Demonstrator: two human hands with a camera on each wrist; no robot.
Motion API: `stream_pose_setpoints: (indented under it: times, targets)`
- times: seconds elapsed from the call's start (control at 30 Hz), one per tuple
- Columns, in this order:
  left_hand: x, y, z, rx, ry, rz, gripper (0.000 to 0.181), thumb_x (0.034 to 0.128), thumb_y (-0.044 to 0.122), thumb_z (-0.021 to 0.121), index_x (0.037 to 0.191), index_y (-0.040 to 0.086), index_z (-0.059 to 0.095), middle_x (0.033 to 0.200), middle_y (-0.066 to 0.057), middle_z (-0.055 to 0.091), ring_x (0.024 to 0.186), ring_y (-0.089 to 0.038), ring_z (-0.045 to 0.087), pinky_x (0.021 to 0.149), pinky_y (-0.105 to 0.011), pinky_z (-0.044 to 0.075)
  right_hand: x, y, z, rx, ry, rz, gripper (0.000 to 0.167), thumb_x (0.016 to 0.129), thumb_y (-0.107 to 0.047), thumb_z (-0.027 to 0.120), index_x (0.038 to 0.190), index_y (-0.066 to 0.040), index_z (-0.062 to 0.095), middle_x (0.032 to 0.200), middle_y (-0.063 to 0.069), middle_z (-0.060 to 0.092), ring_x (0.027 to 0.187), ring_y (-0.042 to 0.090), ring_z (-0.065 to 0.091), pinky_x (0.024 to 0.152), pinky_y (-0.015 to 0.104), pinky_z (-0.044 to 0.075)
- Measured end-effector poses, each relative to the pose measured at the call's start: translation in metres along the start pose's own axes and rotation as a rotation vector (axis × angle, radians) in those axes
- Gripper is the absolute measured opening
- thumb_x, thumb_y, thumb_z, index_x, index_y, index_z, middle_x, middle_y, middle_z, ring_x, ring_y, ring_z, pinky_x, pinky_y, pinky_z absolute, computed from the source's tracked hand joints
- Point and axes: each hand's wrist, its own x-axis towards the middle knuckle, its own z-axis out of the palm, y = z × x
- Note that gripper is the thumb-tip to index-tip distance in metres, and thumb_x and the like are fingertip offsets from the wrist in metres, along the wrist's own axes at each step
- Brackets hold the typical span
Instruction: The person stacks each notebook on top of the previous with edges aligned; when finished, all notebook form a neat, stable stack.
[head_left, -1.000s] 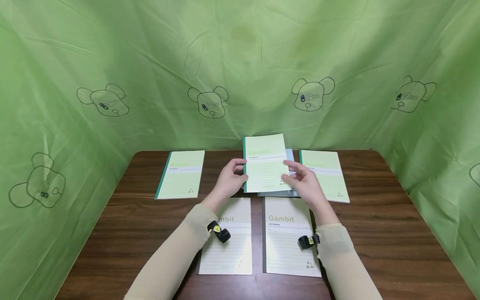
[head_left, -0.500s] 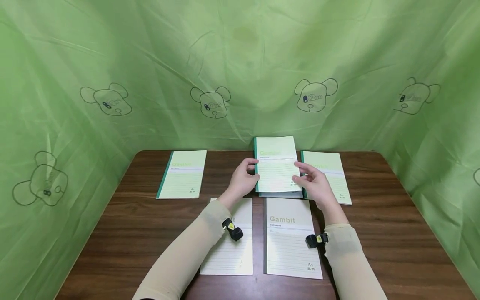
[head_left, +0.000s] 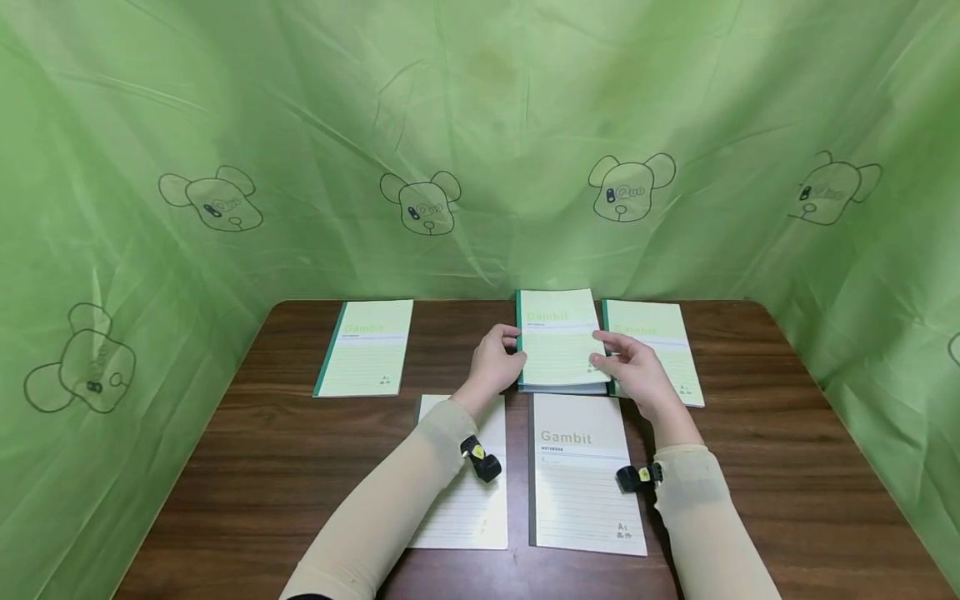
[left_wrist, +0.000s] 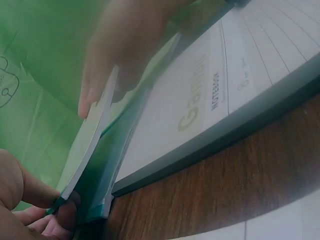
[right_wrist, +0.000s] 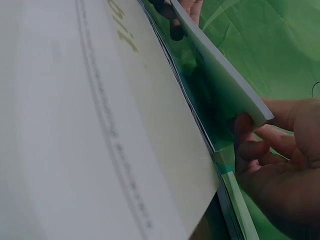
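Both hands hold a pale green notebook [head_left: 558, 346] with a green spine, at the back of the table. My left hand [head_left: 495, 362] pinches its spine edge; in the left wrist view the thumb of that hand [left_wrist: 25, 200] lies on top and fingers are below. At the opposite edge, my right hand [head_left: 637, 371] pinches it between thumb and fingers, as the right wrist view of this hand [right_wrist: 285, 160] also shows. Beneath lies another notebook [head_left: 564, 388], only its near edge visible in the head view. A gap between the two shows in both wrist views.
Pale green notebooks lie at the back left [head_left: 365, 350] and back right [head_left: 660, 342], the latter close beside the held one. Two whitish notebooks, front right [head_left: 585, 483] and front left [head_left: 480, 508], lie nearer; my left forearm partly covers the latter. A green curtain [head_left: 480, 125] surrounds the table.
Both hands have carried the notebook rightward, then lowered it and drawn it slightly nearer, over the notebook beneath. The lower one, earlier showing at the right, is now almost wholly covered.
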Motion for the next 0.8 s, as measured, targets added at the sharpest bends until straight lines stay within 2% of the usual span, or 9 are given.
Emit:
stream_pose_setpoints:
  times: [0.1, 0.2, 0.27, 0.33, 0.4, 0.47, 0.57, 0.67, 0.8]
  targets:
    - [-0.001, 0.0, 0.0, 0.017, -0.007, -0.011, 0.041, 0.0973, 0.007, 0.07, 0.138, 0.009, 0.067, 0.124, -0.007, 0.072, 0.112, -0.028, 0.066, 0.098, -0.043, 0.054, 0.001, 0.003, 0.0, -0.018, -0.013, 0.009, 0.059, 0.109, -0.029, 0.071, 0.163, -0.012, 0.053, 0.159, 0.021, 0.048, 0.123, 0.029, 0.051, 0.089, 0.028, 0.049]
    - [-0.001, 0.002, -0.001, 0.044, -0.015, -0.01, 0.041, 0.0971, 0.009, 0.071, 0.138, 0.008, 0.068, 0.123, -0.007, 0.072, 0.113, -0.028, 0.067, 0.099, -0.043, 0.055, 0.001, 0.004, -0.001, -0.043, -0.025, 0.013, 0.059, 0.109, -0.028, 0.07, 0.162, -0.01, 0.052, 0.162, 0.021, 0.047, 0.113, 0.028, 0.052, 0.078, 0.029, 0.049]
    - [-0.002, 0.003, -0.002, 0.07, -0.023, -0.003, 0.041, 0.0971, 0.009, 0.072, 0.138, 0.007, 0.069, 0.123, -0.008, 0.073, 0.114, -0.029, 0.067, 0.099, -0.043, 0.055, 0.001, 0.003, -0.002, -0.073, -0.035, 0.021, 0.059, 0.109, -0.028, 0.07, 0.162, -0.009, 0.052, 0.162, 0.021, 0.047, 0.11, 0.029, 0.054, 0.076, 0.031, 0.051]
    - [-0.002, 0.003, -0.002, 0.099, -0.032, 0.008, 0.042, 0.0969, 0.009, 0.072, 0.139, 0.006, 0.069, 0.124, -0.009, 0.073, 0.116, -0.03, 0.067, 0.101, -0.044, 0.055, -0.001, 0.001, -0.004, -0.107, -0.051, 0.039, 0.059, 0.109, -0.03, 0.07, 0.162, -0.009, 0.053, 0.162, 0.02, 0.049, 0.114, 0.031, 0.058, 0.081, 0.035, 0.053]
    - [-0.001, 0.003, -0.002, 0.129, -0.04, 0.019, 0.044, 0.0967, 0.008, 0.072, 0.14, 0.005, 0.069, 0.126, -0.01, 0.073, 0.119, -0.03, 0.067, 0.103, -0.044, 0.055, -0.004, -0.002, -0.006, -0.137, -0.067, 0.063, 0.059, 0.109, -0.032, 0.069, 0.161, -0.008, 0.053, 0.162, 0.021, 0.05, 0.125, 0.035, 0.059, 0.094, 0.043, 0.056]
    - [0.001, 0.001, -0.002, 0.16, -0.045, 0.028, 0.046, 0.0967, 0.008, 0.072, 0.142, 0.004, 0.069, 0.127, -0.01, 0.072, 0.12, -0.03, 0.067, 0.104, -0.044, 0.055, -0.006, -0.005, -0.009, -0.163, -0.081, 0.079, 0.059, 0.11, -0.033, 0.068, 0.16, -0.006, 0.054, 0.161, 0.023, 0.05, 0.135, 0.041, 0.056, 0.104, 0.053, 0.053]
    - [0.003, -0.001, -0.001, 0.199, -0.048, 0.033, 0.047, 0.0955, 0.006, 0.073, 0.142, 0.005, 0.069, 0.128, -0.009, 0.073, 0.12, -0.029, 0.066, 0.105, -0.042, 0.054, -0.007, -0.007, -0.011, -0.169, -0.088, 0.096, 0.058, 0.11, -0.033, 0.067, 0.159, -0.005, 0.054, 0.163, 0.025, 0.047, 0.143, 0.046, 0.049, 0.112, 0.063, 0.047]
    - [0.004, -0.002, -0.002, 0.214, -0.051, 0.035, 0.048, 0.0938, 0.005, 0.075, 0.142, 0.005, 0.07, 0.128, -0.009, 0.073, 0.12, -0.029, 0.066, 0.105, -0.042, 0.054, -0.006, -0.006, -0.01, -0.173, -0.091, 0.093, 0.057, 0.11, -0.031, 0.067, 0.159, -0.006, 0.054, 0.166, 0.023, 0.044, 0.146, 0.044, 0.046, 0.113, 0.063, 0.046]
    - [0.003, 0.0, -0.002, 0.205, -0.063, 0.04, 0.05, 0.093, 0.004, 0.075, 0.142, 0.003, 0.069, 0.129, -0.011, 0.073, 0.121, -0.03, 0.066, 0.106, -0.043, 0.054, -0.004, -0.003, -0.008, -0.179, -0.084, 0.073, 0.055, 0.11, -0.029, 0.068, 0.159, -0.006, 0.055, 0.166, 0.021, 0.046, 0.142, 0.042, 0.049, 0.107, 0.057, 0.05]
